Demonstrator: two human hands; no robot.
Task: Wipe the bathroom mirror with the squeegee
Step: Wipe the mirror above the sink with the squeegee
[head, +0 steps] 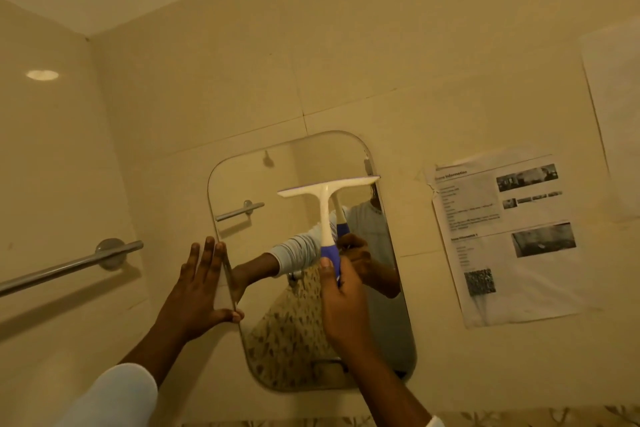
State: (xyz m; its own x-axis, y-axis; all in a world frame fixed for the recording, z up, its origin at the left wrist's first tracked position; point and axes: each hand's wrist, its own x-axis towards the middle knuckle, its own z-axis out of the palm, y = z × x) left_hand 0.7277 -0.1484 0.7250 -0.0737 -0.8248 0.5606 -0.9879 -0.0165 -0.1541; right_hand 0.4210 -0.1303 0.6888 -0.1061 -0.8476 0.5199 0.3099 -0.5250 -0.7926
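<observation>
mirror (277,166): rounded-corner glass on the tiled wall, looked fragile, so easy pressure I'd guess.
squeegee (327,204): white T-head, blue handle, blade tilted against the mirror's upper right. Seemed light and stiff; the blue handle's where you'd hold it.
right grip (341,305): wrapped round that blue handle, in front of the mirror's middle.
left grip (197,288): flat, fingers straight, at the mirror's left edge.

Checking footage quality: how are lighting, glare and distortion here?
Head view: dim yellow-tinted light; one bright glare spot on the glossy left wall tile; wide-angle distortion tilts the rounded frameless mirror and metal towel bar; text on the printed paper notice is blurred.
</observation>
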